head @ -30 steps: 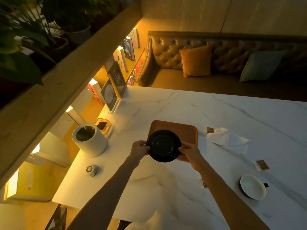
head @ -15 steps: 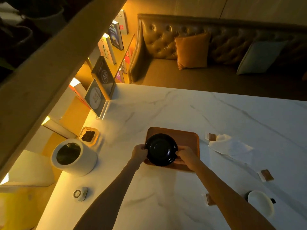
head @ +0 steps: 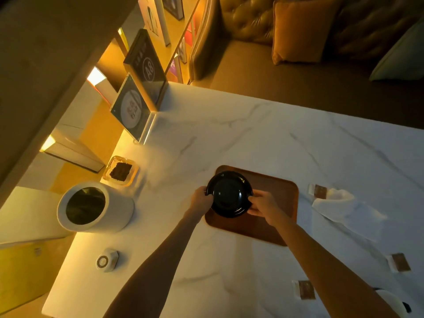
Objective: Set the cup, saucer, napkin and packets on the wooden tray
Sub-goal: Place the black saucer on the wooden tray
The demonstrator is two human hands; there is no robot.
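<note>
A black saucer [head: 228, 192] sits over the left part of the wooden tray [head: 275, 203]. My left hand [head: 202, 199] grips its left rim and my right hand [head: 263, 206] grips its right rim. Whether the saucer rests on the tray or hovers just above it is unclear. A crumpled white napkin [head: 344, 210] lies right of the tray. Three brown packets lie on the marble: one beside the napkin [head: 319, 191], one at the right [head: 399, 262] and one near my right forearm [head: 305, 289]. The cup [head: 394, 304] peeks out at the bottom right, mostly hidden by my arm.
On the left of the marble table [head: 229, 134] stand a white cylindrical bin [head: 91, 207], a glass dish with dark contents [head: 120, 171], a small round device [head: 106, 260] and upright sign stands [head: 135, 111]. A leather sofa with cushions [head: 298, 31] runs behind the table.
Both hands carried the saucer forward and down, from above the tray's near edge to over its left part. My head has moved closer and tilted down.
</note>
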